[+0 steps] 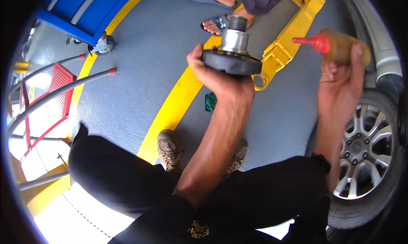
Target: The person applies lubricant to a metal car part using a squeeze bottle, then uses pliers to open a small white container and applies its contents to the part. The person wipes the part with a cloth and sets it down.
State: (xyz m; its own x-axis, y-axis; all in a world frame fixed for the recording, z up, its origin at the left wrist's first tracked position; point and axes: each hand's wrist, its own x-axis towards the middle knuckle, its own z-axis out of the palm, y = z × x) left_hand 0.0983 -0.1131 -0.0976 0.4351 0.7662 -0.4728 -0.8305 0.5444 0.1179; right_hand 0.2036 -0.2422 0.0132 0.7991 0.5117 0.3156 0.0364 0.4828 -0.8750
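Observation:
A metal part with a black round flange and a threaded silver shaft (235, 42) rests in my left hand (225, 80). My fingers wrap round the flange from below, and the thread points up and away from me. Off to the right, my right hand (341, 80) grips a squeeze bottle (346, 46) of yellowish-brown contents. Its red nozzle points left, toward the metal part but well apart from it. Nothing visible comes out of the nozzle.
A wheel (357, 148) of a parked vehicle stands close on my right. Beyond my hands lies a yellow steel arm (287, 42), near another person's sandalled feet (216, 25). At left are a red step stool (59, 91) and a blue wheeled cabinet (85, 14). A green cloth (210, 102) lies on the floor.

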